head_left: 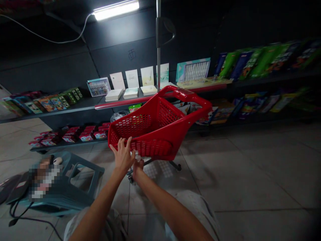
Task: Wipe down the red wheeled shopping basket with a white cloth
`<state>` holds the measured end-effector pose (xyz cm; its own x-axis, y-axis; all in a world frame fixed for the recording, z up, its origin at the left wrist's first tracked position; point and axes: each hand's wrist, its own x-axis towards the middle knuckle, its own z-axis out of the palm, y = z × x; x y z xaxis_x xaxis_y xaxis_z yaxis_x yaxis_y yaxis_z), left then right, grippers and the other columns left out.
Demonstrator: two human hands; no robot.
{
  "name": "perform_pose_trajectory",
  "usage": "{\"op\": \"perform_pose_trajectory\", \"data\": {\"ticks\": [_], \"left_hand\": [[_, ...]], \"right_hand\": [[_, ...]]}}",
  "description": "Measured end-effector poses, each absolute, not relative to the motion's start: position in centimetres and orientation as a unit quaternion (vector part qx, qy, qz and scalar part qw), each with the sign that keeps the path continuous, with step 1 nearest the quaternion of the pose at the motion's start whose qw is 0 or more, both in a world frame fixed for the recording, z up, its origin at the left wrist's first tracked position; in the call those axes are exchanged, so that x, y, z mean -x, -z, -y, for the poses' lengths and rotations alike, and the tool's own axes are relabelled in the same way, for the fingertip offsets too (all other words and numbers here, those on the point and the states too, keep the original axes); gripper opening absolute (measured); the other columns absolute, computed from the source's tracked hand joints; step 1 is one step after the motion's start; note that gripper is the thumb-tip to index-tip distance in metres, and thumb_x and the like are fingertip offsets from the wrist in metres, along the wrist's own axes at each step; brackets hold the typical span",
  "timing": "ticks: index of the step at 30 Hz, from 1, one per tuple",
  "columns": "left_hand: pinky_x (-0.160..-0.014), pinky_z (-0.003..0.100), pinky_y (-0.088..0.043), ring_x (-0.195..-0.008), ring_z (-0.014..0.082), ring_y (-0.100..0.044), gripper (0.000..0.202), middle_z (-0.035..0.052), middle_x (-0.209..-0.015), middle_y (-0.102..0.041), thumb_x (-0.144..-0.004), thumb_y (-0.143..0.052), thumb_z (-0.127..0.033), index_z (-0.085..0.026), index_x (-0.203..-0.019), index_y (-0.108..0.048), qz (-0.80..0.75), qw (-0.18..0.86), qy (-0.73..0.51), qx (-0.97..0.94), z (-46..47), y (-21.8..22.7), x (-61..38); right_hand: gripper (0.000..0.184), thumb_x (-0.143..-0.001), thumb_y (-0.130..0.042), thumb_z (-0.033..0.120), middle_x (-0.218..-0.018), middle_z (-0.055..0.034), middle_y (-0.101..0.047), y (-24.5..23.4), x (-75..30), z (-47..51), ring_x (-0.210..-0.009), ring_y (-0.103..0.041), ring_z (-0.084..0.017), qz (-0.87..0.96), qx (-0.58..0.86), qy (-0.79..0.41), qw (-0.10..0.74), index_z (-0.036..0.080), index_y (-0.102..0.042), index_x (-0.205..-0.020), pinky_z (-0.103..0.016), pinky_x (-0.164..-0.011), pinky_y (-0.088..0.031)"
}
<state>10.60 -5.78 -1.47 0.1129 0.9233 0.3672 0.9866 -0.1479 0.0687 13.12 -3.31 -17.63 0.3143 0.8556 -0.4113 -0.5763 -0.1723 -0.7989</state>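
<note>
A red plastic shopping cart [173, 135] with perforated sides stands in front of me, its handle turned toward the shelves. My left hand [122, 156] is at the cart's near side wall, close to the front corner, with its fingers spread at the rim. Just below it, my right hand [137, 168] is closed around a small whitish, crumpled-looking thing [136, 154]. Its kind is too small and blurred to make out. Both hands are close together, and the left partly covers the cart's wall. Inside the basket, the visible part shows only red plastic.
Behind the cart runs a dark shelf with white booklets [114, 95], boxed sets [193, 70] and green and blue snack bags [263, 60]. Red packs [71, 134] line the lower shelf. A metal pole [158, 60] rises behind the cart. To my left stands a grey-blue plastic stool [85, 187] with items and cables.
</note>
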Motion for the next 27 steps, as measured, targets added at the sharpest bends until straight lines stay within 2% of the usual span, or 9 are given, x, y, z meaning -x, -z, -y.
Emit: {"op": "perform_pose_trajectory", "data": {"ticks": [2, 4, 11, 14, 17, 21, 24, 27], "left_hand": [[-0.125, 0.078, -0.01, -0.155, 0.0336, -0.034, 0.066, 0.0164, -0.158, -0.047, -0.092, -0.053, -0.028, -0.026, -0.157, -0.043, 0.641, 0.094, 0.162, 0.744, 5.7, 1.2, -10.3], [-0.124, 0.078, -0.01, -0.154, 0.0336, -0.036, 0.064, 0.0171, -0.156, -0.049, -0.092, -0.052, -0.028, -0.024, -0.156, -0.044, 0.639, 0.093, 0.161, 0.747, 5.6, 1.1, -10.2], [-0.122, 0.081, -0.01, -0.152, 0.034, -0.036, 0.062, 0.0177, -0.155, -0.05, -0.093, -0.051, -0.027, -0.023, -0.155, -0.044, 0.633, 0.077, 0.168, 0.752, 5.4, 1.0, -9.8], [-0.123, 0.08, -0.009, -0.15, 0.0347, -0.039, 0.059, 0.0183, -0.153, -0.051, -0.093, -0.052, -0.027, -0.022, -0.152, -0.047, 0.639, 0.075, 0.179, 0.745, 5.3, 1.0, -10.1], [-0.123, 0.079, -0.007, -0.146, 0.0342, -0.042, 0.055, 0.0183, -0.149, -0.053, -0.094, -0.052, -0.028, -0.021, -0.148, -0.051, 0.644, 0.085, 0.197, 0.734, 5.3, 1.1, -10.8], [-0.124, 0.078, -0.005, -0.144, 0.0334, -0.043, 0.052, 0.0181, -0.146, -0.054, -0.094, -0.052, -0.029, -0.019, -0.145, -0.053, 0.648, 0.1, 0.21, 0.725, 5.6, 1.4, -11.6], [-0.123, 0.079, -0.006, -0.144, 0.0341, -0.043, 0.054, 0.0188, -0.147, -0.053, -0.093, -0.053, -0.029, -0.018, -0.146, -0.052, 0.647, 0.104, 0.209, 0.726, 6.0, 1.5, -12.0], [-0.123, 0.079, -0.006, -0.145, 0.034, -0.042, 0.055, 0.0191, -0.149, -0.051, -0.093, -0.053, -0.03, -0.019, -0.147, -0.05, 0.642, 0.103, 0.208, 0.731, 6.2, 1.6, -12.0]], "right_hand": [[0.034, -0.072, -0.073, 0.021, -0.087, 0.0035, -0.068, 18.0, -15.4, 3.1, -0.071, -0.065, -0.014, 0.088, 0.554, -0.538, 0.63, 0.022, -0.052, -0.099, -0.024, -0.064, -0.051], [0.04, -0.064, -0.073, 0.022, -0.089, 0.0021, -0.07, 18.2, -18.5, 2.8, -0.076, -0.068, -0.016, 0.065, 0.577, -0.496, 0.645, 0.023, -0.051, -0.098, -0.026, -0.068, -0.053], [0.055, -0.059, -0.077, 0.033, -0.108, -0.0048, -0.071, 16.7, -30.3, 2.8, -0.091, -0.069, -0.019, 0.044, 0.582, -0.378, 0.719, 0.022, -0.053, -0.108, -0.029, -0.078, -0.058], [0.058, -0.065, -0.075, 0.039, -0.114, -0.0074, -0.069, 13.9, -34.4, 3.1, -0.096, -0.069, -0.019, 0.07, 0.568, -0.307, 0.76, 0.021, -0.051, -0.115, -0.031, -0.084, -0.058], [0.053, -0.077, -0.07, 0.045, -0.122, -0.01, -0.066, 9.6, -37.9, 3.5, -0.109, -0.066, -0.021, 0.169, 0.574, -0.164, 0.784, 0.02, -0.053, -0.121, -0.036, -0.099, -0.054], [0.044, -0.088, -0.061, 0.037, -0.134, -0.0151, -0.061, 4.4, -41.0, 4.2, -0.127, -0.057, -0.025, 0.306, 0.571, 0.024, 0.761, 0.018, -0.059, -0.128, -0.043, -0.113, -0.043], [0.041, -0.084, -0.057, 0.027, -0.131, -0.0142, -0.062, 4.1, -42.0, 4.0, -0.125, -0.057, -0.026, 0.389, 0.578, 0.025, 0.717, 0.019, -0.062, -0.124, -0.044, -0.113, -0.043], [0.05, -0.068, -0.063, 0.021, -0.119, -0.0109, -0.066, 7.3, -41.7, 3.1, -0.112, -0.062, -0.026, 0.364, 0.626, -0.095, 0.684, 0.018, -0.059, -0.118, -0.04, -0.106, -0.046]]}}
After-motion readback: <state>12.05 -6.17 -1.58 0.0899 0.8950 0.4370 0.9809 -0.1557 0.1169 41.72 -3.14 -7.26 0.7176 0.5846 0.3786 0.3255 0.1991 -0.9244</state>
